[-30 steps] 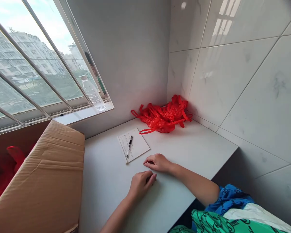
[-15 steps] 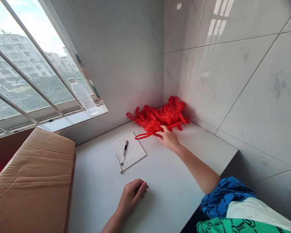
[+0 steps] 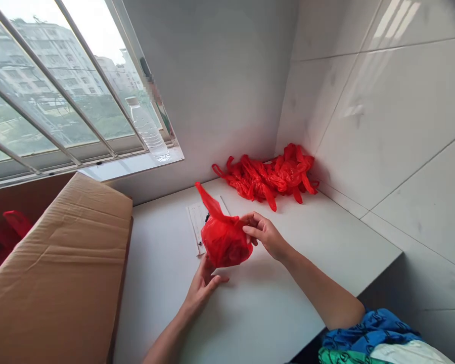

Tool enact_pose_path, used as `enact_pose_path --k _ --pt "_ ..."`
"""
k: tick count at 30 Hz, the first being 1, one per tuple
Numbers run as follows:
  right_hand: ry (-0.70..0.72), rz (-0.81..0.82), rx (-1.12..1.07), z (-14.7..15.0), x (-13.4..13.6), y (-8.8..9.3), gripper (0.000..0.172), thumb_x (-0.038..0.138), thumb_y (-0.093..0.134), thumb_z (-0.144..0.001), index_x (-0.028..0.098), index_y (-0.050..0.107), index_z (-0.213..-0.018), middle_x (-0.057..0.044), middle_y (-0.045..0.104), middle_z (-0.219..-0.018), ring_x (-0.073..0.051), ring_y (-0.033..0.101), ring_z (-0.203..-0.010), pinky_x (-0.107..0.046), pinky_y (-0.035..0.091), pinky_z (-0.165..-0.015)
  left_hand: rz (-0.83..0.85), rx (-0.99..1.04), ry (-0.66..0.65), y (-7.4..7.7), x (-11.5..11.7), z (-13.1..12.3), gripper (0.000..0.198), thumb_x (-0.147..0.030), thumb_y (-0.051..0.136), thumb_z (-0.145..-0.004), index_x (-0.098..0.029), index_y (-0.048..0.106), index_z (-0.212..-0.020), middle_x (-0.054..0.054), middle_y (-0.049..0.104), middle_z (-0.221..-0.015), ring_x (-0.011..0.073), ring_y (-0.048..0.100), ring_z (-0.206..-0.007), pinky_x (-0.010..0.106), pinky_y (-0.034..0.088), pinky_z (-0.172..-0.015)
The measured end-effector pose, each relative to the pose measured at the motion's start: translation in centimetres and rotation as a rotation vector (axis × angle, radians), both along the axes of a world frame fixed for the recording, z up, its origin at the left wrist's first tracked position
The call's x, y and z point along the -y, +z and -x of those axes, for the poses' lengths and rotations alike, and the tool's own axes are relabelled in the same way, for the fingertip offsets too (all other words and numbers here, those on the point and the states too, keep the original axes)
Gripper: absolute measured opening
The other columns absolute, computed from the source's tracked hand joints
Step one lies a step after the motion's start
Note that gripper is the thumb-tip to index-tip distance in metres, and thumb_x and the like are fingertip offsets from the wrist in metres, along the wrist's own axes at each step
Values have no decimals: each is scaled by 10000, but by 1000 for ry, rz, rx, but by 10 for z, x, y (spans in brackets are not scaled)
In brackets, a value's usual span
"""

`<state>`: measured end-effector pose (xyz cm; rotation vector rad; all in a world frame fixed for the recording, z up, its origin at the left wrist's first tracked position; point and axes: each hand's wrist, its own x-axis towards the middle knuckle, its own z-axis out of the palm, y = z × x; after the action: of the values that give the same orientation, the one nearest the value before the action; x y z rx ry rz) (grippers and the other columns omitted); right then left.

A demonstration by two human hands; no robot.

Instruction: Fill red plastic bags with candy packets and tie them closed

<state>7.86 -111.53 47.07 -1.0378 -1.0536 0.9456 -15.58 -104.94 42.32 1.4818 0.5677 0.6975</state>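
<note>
A red plastic bag [image 3: 226, 243] hangs above the white table, one handle sticking up to the left. My right hand [image 3: 261, 233] pinches it at its right side between thumb and fingers. Just below the bag is my left hand [image 3: 207, 283], its thumb and fingers apart; the fingertips reach behind the bag's lower left edge, so whether they touch it is hidden. Behind the bag, a sheet of paper [image 3: 193, 222] with writing lies on the table, partly covered, and a bit of the black pen [image 3: 207, 218] on it shows.
More red plastic bags [image 3: 265, 174] lie heaped in the table's back corner against the walls. At the left stands an open cardboard box [image 3: 72, 263] with red bags [image 3: 17, 227] inside. A clear bottle [image 3: 147, 129] stands on the sill by the barred window.
My right hand has drawn one red bag off the heap toward me. The left hand has opened from a curled shape and come up under the bag. The view has shifted somewhat.
</note>
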Motion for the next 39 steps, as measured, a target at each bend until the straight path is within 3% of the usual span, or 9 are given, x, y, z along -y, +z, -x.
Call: enact_pose_path --k 7,12,14,17,19,23,29,34,39 --pt "-184 67 310 8 2 -19 409 528 535 -926 218 579 -1190 -36 648 -893 -185 632 -833 -325 501 -749 198 36 89 -8 3 0 417 -418 698 -856 -163 620 -1177 109 697 -1145 291 690 -979 387 595 -810" --pt "88 150 309 16 4 -25 600 579 600 -881 253 469 -1367 -102 553 -1354 -244 581 -1159 -390 501 -940 286 147 134 -8 2 -3 447 -400 716 -850 -149 602 -1202 130 694 -1159 296 688 -1011 416 589 -850" --pt "216 163 250 25 3 -28 673 529 697 -831 278 434 -1396 -83 585 -1329 -242 589 -1172 -388 502 -958 293 176 142 -8 0 -3 467 -365 747 -829 -152 586 -1213 135 683 -1189 304 674 -1054 415 581 -872" --pt "283 133 86 34 2 -30 525 469 712 -833 261 526 -1278 -49 660 -1195 -219 635 -1091 -367 510 -946 334 177 118 -7 -2 -1 476 -325 768 -814 -154 587 -1220 136 685 -1192 285 677 -1039 372 577 -859" --pt "268 127 -7 36 2 -29 399 457 690 -850 239 583 -1167 -37 676 -1130 -208 645 -1049 -350 514 -926 390 176 89 -5 -3 1 452 -379 740 -836 -151 612 -1204 139 694 -1176 252 693 -962 331 581 -801" --pt "246 144 -70 32 2 -27 372 451 721 -818 225 611 -1092 -24 685 -1051 -198 649 -982 -330 516 -880 499 198 54 0 -5 3 495 -588 573 -894 -175 679 -1146 121 720 -1125 221 693 -850 308 581 -715" --pt "196 163 -129 31 -4 -37 361 512 669 -834 208 631 -1023 -29 692 -956 -207 652 -909 -326 521 -826 559 208 48 -1 -7 2 411 -522 595 -894 -180 715 -1089 95 747 -1027 236 688 -854 327 570 -715" --pt "193 129 -112 24 -5 -42 333 504 602 -882 200 634 -1013 -20 689 -917 -187 648 -854 -308 514 -790 570 266 65 -2 -8 0 399 -501 606 -866 -164 715 -1050 98 737 -1077 293 673 -1021 376 562 -836" --pt "294 132 59 17 -2 -35 374 459 643 -853 208 592 -1125 -35 680 -1060 -206 643 -955 -328 509 -840 457 232 -27 12 -2 -4 557 -568 585 -891 -190 599 -1299 121 636 -1309 321 586 -1218 423 506 -983"
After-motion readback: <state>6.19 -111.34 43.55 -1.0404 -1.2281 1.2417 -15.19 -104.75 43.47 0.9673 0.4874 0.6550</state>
